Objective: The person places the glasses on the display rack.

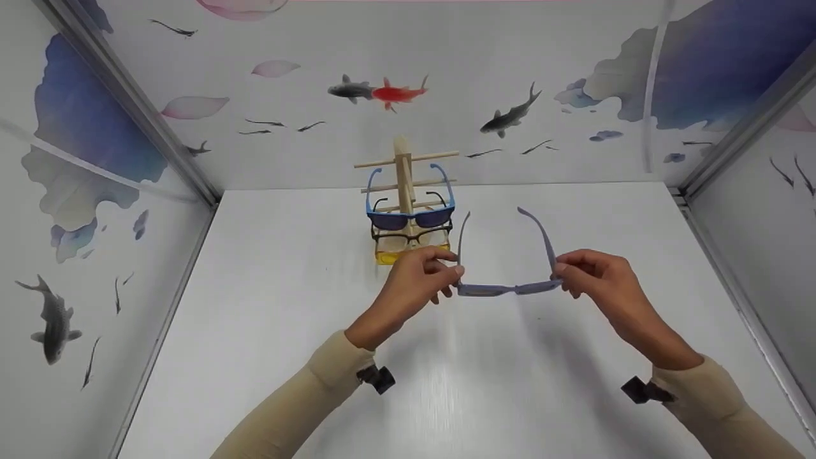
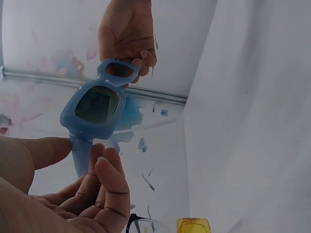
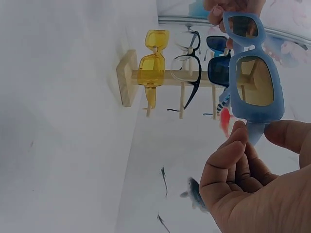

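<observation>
Light-blue sunglasses (image 1: 484,291) with thick frames are held up between both hands, temples unfolded and pointing away from me. My left hand (image 1: 414,274) pinches the left temple near its hinge; my right hand (image 1: 596,271) pinches the right temple the same way. The right wrist view shows the tinted lenses and the blue frame (image 3: 257,109) close up. Behind and left of them stands a wooden glasses rack (image 1: 403,175). It carries blue-framed dark sunglasses (image 1: 411,220), black-framed clear glasses (image 1: 382,242) below, and yellow glasses (image 1: 387,257) lowest, partly hidden by my left hand.
The rack's upper wooden peg (image 1: 440,155) bears no glasses. A white table (image 1: 280,306) lies under everything. White panels with painted fish surround it at the back (image 1: 459,57) and both sides, joined by metal edge strips (image 1: 172,280).
</observation>
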Available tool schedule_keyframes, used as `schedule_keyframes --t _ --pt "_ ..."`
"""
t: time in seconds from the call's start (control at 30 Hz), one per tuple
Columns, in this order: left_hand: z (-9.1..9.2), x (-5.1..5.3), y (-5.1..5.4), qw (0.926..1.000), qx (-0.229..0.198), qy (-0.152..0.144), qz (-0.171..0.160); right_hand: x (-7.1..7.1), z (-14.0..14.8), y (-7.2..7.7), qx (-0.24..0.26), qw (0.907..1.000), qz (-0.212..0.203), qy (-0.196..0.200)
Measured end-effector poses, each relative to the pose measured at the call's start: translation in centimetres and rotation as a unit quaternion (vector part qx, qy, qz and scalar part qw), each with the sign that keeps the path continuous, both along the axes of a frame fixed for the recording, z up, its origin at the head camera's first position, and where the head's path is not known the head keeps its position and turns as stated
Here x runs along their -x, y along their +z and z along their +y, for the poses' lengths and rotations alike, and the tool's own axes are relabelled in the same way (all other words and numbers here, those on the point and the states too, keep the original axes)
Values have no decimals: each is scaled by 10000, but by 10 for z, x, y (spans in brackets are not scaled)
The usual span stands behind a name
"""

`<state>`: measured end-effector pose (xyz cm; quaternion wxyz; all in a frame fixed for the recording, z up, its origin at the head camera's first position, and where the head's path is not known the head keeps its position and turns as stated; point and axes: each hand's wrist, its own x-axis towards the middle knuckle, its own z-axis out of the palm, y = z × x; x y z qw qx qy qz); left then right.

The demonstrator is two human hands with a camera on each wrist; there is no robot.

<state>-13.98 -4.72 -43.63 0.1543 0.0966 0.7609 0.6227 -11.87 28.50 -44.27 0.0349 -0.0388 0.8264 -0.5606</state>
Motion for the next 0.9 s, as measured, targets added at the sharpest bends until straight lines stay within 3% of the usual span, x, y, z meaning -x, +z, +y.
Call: schedule_keyframes --t 0.3,0.9 --pt "-11 3 23 9994 -29 3 344 8 -8 15 193 9998 66 81" --pt "-22 13 41 9983 10 65 587 26 -21 40 494 9983 200 218"
